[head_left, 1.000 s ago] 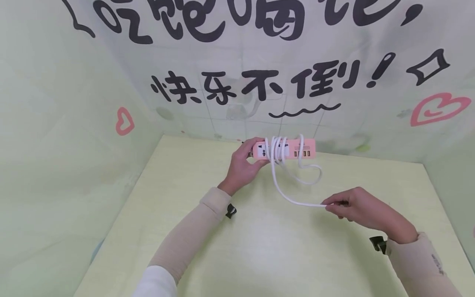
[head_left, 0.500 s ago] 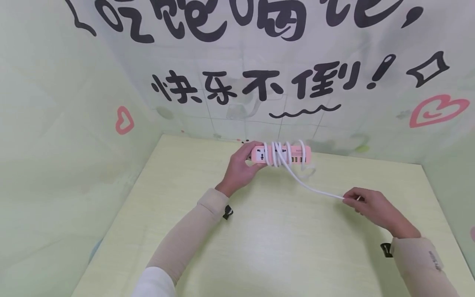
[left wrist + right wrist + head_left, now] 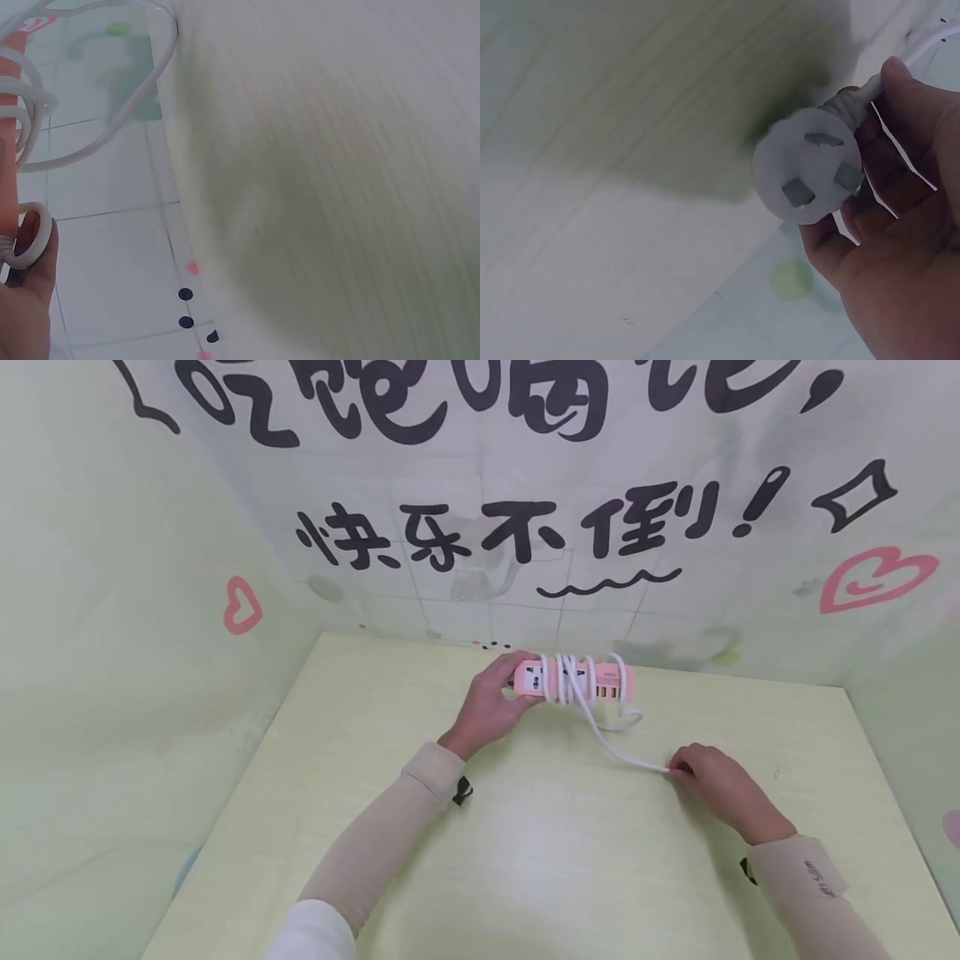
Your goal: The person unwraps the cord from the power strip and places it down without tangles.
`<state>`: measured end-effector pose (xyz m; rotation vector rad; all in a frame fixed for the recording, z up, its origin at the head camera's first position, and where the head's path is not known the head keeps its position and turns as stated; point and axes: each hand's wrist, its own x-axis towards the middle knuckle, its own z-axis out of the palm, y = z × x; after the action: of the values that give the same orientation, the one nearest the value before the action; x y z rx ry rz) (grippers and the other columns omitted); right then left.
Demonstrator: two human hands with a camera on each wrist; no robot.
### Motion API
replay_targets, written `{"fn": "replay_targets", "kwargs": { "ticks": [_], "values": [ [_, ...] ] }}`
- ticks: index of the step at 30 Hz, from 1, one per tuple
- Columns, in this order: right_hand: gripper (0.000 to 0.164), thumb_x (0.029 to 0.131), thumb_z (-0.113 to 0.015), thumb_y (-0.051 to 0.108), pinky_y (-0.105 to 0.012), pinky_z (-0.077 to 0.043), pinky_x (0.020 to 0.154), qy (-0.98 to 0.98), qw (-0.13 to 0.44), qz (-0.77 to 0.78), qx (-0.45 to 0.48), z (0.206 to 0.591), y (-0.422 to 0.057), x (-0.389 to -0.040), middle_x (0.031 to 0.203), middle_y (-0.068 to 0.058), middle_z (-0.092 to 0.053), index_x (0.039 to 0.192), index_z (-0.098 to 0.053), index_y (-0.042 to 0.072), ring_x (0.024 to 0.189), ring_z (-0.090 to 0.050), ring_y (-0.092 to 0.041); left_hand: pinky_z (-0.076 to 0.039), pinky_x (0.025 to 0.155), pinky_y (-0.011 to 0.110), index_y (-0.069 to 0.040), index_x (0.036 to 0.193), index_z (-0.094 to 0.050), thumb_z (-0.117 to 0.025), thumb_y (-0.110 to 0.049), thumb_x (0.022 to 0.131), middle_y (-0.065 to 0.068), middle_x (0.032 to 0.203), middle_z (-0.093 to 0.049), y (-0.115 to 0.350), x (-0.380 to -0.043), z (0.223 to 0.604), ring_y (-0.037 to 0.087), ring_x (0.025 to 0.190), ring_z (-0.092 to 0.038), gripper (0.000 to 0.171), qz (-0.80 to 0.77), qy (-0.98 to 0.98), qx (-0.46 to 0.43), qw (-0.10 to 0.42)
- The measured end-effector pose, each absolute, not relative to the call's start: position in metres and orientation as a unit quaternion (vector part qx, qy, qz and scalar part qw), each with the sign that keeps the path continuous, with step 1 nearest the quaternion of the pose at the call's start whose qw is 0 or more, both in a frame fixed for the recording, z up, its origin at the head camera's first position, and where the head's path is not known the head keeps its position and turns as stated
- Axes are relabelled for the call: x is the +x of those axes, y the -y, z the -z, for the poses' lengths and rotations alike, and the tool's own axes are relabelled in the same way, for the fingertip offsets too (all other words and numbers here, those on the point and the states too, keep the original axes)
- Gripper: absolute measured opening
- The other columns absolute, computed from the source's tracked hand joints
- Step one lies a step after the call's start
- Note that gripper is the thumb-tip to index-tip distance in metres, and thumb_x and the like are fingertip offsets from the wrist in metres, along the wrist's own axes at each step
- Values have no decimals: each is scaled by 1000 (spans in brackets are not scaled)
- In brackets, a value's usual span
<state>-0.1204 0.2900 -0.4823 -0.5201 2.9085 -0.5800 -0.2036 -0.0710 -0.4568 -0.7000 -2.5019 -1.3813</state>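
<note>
My left hand (image 3: pixel 486 703) grips the left end of a pink power strip (image 3: pixel 622 675), thumb below and fingers above. Around the strip's middle and right part run several turns of white cord (image 3: pixel 564 680), and a loose loop hangs below its right end. From the strip the cord stretches down to the right, where my right hand (image 3: pixel 716 785) pinches it. In the right wrist view a white three-pin plug (image 3: pixel 807 166) lies by that hand's fingers, its flat metal pins facing the camera. The left wrist view catches only an edge of the strip (image 3: pixel 10 180) and some cord.
A pale yellow-green tabletop (image 3: pixel 570 852) lies below both hands. Behind it stands a backdrop (image 3: pixel 450 602) printed with large black characters and pink hearts, and a similar side sheet (image 3: pixel 135 693) borders the left. Both forearms wear beige sleeves with black clips near the wrists.
My right hand first moves right, drawing the cord out, then comes back left and turns over. The cord now crosses the strip in front. My left hand keeps its grip, shifting only slightly.
</note>
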Motion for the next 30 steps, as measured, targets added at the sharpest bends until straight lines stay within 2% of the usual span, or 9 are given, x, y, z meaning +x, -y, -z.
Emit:
{"fn": "replay_targets", "kwargs": {
  "ticks": [5, 11, 14, 19, 21, 24, 26, 28, 30],
  "values": [
    [11, 93, -72, 10, -47, -56, 81, -968, 46, 159, -190, 482, -280, -119, 96, -7, -72, 102, -73, 4, 90, -67, -27, -56, 90, 26, -15, 131, -60, -83, -17, 86, 0, 122, -67, 70, -204, 458, 12, 103, -62, 50, 461, 848, -243, 102],
    [30, 98, -67, 20, -56, -54, 95, -964, 42, 170, -198, 451, -242, -113, 114, -18, -73, 117, -70, -3, 109, -67, -40, -56, 88, 26, -15, 131, -60, -83, -16, 86, 0, 122, -67, 70, -204, 458, 12, 102, -62, 50, 462, 848, -240, 105],
    [38, 102, -62, 28, -56, -54, 98, -956, 56, 219, -189, 434, -218, -112, 122, -19, -72, 125, -68, -2, 116, -67, -39, -56, 88, 26, -15, 130, -61, -83, -16, 86, 0, 121, -67, 68, -204, 458, 13, 101, -62, 49, 466, 845, -240, 104],
    [47, 105, -56, 38, -55, -56, 94, -930, 71, 313, -178, 420, -186, -112, 128, -17, -71, 136, -59, 3, 117, -69, -36, -56, 90, 25, -15, 132, -60, -83, -16, 86, 0, 125, -66, 67, -203, 457, 12, 104, -62, 51, 473, 841, -244, 97],
    [42, 105, -57, 35, -52, -58, 93, -916, 63, 352, -183, 419, -177, -114, 121, -16, -74, 133, -56, 3, 113, -71, -34, -56, 90, 25, -15, 133, -60, -82, -17, 87, -1, 127, -65, 67, -202, 457, 12, 105, -62, 51, 475, 841, -242, 93],
    [29, 104, -59, 23, -40, -61, 85, -875, 78, 440, -186, 416, -170, -116, 110, -15, -71, 124, -53, 2, 101, -75, -28, -56, 90, 25, -16, 134, -59, -82, -17, 87, -1, 128, -65, 68, -202, 458, 12, 104, -62, 52, 474, 844, -234, 94],
    [24, 105, -58, 19, -30, -60, 70, -855, 93, 476, -181, 409, -169, -116, 101, -13, -64, 121, -51, 2, 83, -75, -20, -56, 89, 25, -15, 134, -60, -82, -17, 86, 0, 128, -66, 70, -201, 459, 12, 104, -62, 53, 474, 845, -229, 97],
    [21, 105, -56, 16, -23, -52, 59, -859, 81, 469, -187, 399, -170, -116, 96, -11, -59, 122, -53, 2, 70, -66, -12, -56, 88, 25, -14, 135, -60, -83, -16, 86, 2, 128, -66, 71, -201, 460, 13, 103, -63, 54, 476, 844, -226, 100],
    [21, 104, -57, 13, -23, -48, 55, -887, 21, 409, -215, 387, -173, -116, 89, -8, -59, 122, -59, 1, 62, -55, -8, -57, 88, 25, -12, 134, -60, -83, -15, 85, 3, 129, -66, 72, -201, 461, 14, 103, -63, 55, 478, 842, -227, 101]
  ]
}}
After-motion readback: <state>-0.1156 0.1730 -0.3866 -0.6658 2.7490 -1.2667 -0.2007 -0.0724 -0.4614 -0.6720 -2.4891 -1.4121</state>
